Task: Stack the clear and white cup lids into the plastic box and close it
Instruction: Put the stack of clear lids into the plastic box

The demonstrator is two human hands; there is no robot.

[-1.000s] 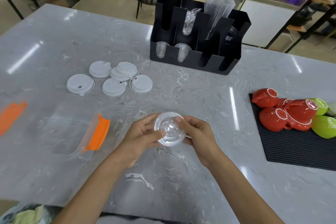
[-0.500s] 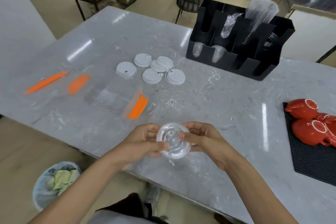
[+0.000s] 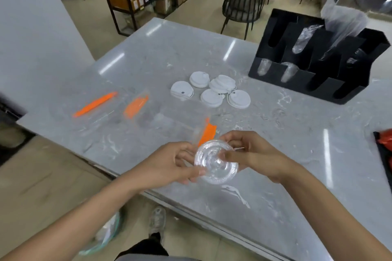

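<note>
The task is, I judge, only at its beginning: the plastic box (image 3: 161, 121) stands open near the left edge of the table (image 3: 297, 133) and I cannot see any lid inside it, although its clear walls are blurred. Its cover (image 3: 95, 105) with the orange clips lies apart, closer to the left edge. Five or so white lids (image 3: 212, 91) lie scattered in the middle of the table, well apart from my hands. I hold the clear lids (image 3: 216, 162) over the near edge of the table, just in front of the box. My left hand (image 3: 169, 165) pinches their left rim, and my right hand (image 3: 252, 154) pinches the right side.
</note>
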